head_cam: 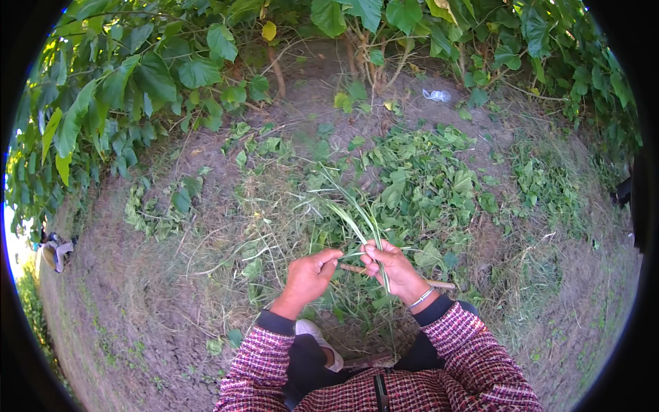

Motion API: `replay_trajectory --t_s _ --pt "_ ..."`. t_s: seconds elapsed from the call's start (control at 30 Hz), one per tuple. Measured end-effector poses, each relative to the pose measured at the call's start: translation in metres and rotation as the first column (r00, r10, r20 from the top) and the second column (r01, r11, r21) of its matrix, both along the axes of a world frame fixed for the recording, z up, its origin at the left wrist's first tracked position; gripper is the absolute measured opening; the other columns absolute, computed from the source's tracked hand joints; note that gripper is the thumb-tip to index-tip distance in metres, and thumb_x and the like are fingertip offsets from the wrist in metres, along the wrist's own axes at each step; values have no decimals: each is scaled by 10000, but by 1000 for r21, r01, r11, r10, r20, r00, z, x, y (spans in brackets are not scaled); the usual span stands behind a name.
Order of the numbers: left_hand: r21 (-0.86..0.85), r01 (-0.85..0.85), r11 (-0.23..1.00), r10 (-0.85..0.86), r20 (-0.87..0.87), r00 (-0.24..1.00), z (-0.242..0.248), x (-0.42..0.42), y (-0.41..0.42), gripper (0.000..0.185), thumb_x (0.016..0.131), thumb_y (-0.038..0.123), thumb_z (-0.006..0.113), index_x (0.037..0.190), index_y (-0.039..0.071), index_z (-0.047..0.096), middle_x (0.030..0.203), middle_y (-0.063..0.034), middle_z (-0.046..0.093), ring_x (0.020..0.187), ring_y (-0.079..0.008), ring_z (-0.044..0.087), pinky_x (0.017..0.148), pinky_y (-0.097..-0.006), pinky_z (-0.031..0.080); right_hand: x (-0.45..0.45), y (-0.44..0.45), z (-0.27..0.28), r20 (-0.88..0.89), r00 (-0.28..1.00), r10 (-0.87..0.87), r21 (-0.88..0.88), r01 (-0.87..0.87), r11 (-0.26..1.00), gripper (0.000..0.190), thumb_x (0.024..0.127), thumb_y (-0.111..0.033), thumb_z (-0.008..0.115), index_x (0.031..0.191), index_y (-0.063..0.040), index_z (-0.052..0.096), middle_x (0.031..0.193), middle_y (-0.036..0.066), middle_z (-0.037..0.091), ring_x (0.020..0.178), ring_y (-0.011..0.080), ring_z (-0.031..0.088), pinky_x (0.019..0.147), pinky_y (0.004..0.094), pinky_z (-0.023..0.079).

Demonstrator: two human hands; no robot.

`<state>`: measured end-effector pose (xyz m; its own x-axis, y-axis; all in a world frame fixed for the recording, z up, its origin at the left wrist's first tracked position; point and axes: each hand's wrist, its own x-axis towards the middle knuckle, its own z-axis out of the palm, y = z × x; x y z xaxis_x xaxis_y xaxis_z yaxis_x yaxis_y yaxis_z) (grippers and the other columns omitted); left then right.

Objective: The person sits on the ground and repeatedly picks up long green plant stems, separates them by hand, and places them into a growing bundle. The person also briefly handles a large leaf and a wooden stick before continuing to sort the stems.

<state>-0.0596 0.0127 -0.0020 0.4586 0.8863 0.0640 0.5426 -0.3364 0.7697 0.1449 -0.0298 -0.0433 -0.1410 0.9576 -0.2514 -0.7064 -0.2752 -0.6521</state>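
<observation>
My right hand (394,268), with a bracelet at the wrist, is closed around a thin bunch of long green grass blades (350,216). The blades fan up and away from it, and their lower ends stick out below the fingers. At its left, my left hand (311,275) pinches the end of one blade that stretches across to the bunch. Below and behind the right hand lies a wooden stick or tool handle (441,284), partly hidden by that hand. Cut leaves and grass cover the ground under both hands.
A heap of picked green leaves (427,175) lies ahead on the soil. Leafy bushes (154,77) with bare stems line the far side. A clear plastic piece (436,95) rests near the stems. My white shoe (316,337) is below. Another person (57,251) is at the far left.
</observation>
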Motion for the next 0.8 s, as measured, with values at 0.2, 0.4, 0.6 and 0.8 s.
replay_trajectory --t_s 0.2,0.4,0.6,0.8 --pt "-93 55 994 -60 -62 996 9 2 -2 195 885 89 614 1064 86 690 897 -79 713 746 -126 657 698 -267 509 11 4 -2 195 975 -111 26 108 994 154 976 -189 543 1023 -44 567 1037 68 651 917 118 591 803 266 486" --pt "-206 200 958 -213 -44 976 16 5 -3 158 872 88 615 1012 84 689 839 -78 701 711 -149 656 673 -278 504 24 6 -4 75 963 -257 71 252 965 131 949 -156 570 898 -36 574 979 114 640 815 163 618 758 316 530" --pt "49 185 982 -163 -293 942 -21 -39 -4 153 814 91 624 948 104 696 885 -92 695 744 -280 661 676 -338 527 97 22 22 20 789 -614 -74 614 786 187 998 -151 455 869 -40 532 827 80 614 547 84 491 509 265 501" --pt "402 -44 915 120 -167 979 -11 -19 16 215 826 112 635 1035 110 685 989 -146 641 890 -292 644 761 -374 525 52 7 11 20 976 -218 69 216 974 160 1007 -189 472 907 -79 533 818 99 618 515 71 433 464 221 394"
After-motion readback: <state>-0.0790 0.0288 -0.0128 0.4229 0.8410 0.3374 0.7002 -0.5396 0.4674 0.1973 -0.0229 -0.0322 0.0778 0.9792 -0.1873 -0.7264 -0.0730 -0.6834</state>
